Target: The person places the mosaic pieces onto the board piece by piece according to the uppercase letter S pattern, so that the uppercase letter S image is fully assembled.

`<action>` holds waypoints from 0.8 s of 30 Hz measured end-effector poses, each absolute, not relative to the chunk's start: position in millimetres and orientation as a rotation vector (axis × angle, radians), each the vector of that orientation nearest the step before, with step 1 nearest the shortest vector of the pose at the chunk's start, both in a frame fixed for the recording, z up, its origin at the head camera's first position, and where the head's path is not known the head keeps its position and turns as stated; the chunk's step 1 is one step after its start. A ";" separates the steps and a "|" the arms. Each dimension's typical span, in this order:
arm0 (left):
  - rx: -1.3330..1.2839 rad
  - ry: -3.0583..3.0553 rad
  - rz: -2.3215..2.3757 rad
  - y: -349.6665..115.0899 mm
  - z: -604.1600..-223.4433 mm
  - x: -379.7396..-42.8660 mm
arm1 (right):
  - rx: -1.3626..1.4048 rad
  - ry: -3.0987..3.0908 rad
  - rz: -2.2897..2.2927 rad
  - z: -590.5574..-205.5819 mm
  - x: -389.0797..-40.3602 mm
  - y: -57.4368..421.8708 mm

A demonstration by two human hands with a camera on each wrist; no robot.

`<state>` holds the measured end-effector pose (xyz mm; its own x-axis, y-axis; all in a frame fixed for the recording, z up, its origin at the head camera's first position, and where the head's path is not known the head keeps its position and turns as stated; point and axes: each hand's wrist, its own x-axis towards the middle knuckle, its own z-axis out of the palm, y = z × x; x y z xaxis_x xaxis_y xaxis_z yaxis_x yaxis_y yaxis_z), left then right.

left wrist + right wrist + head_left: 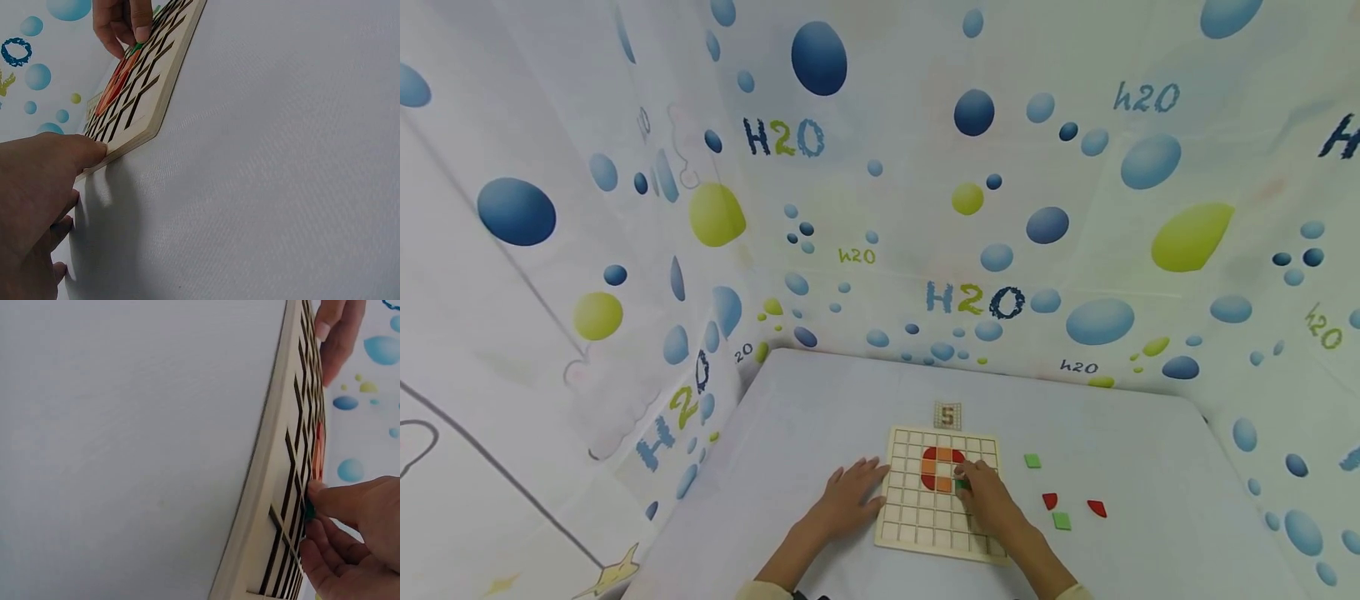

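Observation:
A pale wooden grid board lies on the white table. On it, red rounded corner pieces and orange square pieces form part of a ring. My right hand pinches a small green piece between thumb and fingertips at the ring's right side. The fingers partly hide that piece, so its shape is unclear. My left hand rests at the board's left edge, its thumb touching the rim and the other fingers spread on the table.
Right of the board lie two green squares and two red rounded pieces. A small card with a gridded figure sits behind the board. Beyond the table hangs a white curtain printed with drops and lettering.

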<state>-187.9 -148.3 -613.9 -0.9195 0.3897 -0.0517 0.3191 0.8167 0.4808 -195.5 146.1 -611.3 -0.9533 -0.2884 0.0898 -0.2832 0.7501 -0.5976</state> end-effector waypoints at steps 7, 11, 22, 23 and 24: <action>0.569 2.861 0.732 -148.4 -613.9 -187.9 | -0.526 2.938 -1.028 -612.0 -194.2 148.3; 0.568 2.857 0.734 -147.8 -614.4 -188.5 | -0.532 2.964 -1.022 -612.6 -193.7 149.7; 0.567 2.867 0.711 -147.9 -615.6 -188.8 | -0.587 2.825 -1.153 -608.9 -198.8 161.8; 0.566 2.866 0.710 -148.0 -615.5 -188.6 | -0.595 2.816 -1.159 -608.4 -199.1 162.9; 0.563 2.864 0.710 -148.0 -615.3 -188.7 | -0.599 2.806 -1.164 -608.0 -199.2 163.7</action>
